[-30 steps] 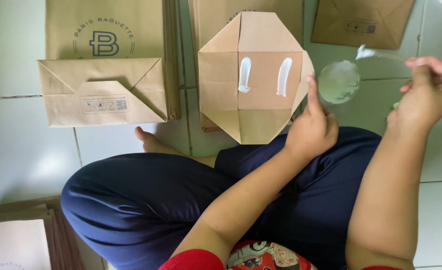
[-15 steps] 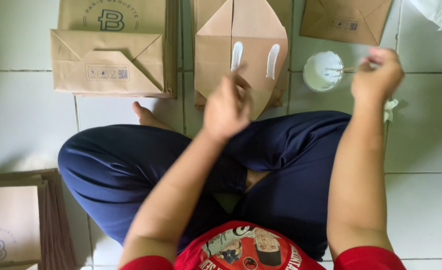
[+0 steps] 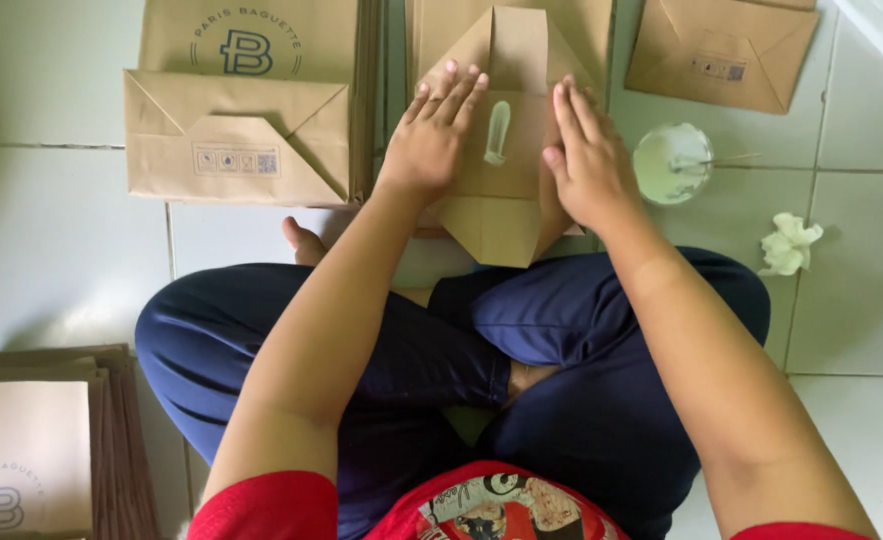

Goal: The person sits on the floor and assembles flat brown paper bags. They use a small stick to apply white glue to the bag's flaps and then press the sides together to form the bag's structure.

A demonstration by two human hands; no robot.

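A brown paper bag (image 3: 503, 215) lies flat on the tiled floor in front of my crossed legs, its bottom flaps unfolded. A pale streak of glue (image 3: 498, 132) shows on the panel between my hands. My left hand (image 3: 435, 136) rests flat on the bag's left flap, fingers spread. My right hand (image 3: 587, 160) lies flat over the right flap. Neither hand holds anything. To the right sits a small round dish of white glue (image 3: 672, 163) with a thin stick resting in it.
A stack of folded brown bags (image 3: 252, 120) lies at the upper left, another bag (image 3: 727, 50) at the upper right. More flat bags (image 3: 37, 450) are piled at the lower left. A crumpled white tissue (image 3: 790, 243) lies right of the dish.
My right hand has left the stick in the glue dish and come down on the bag. My left hand has dropped flat onto the left flap. The right glue streak is now covered.
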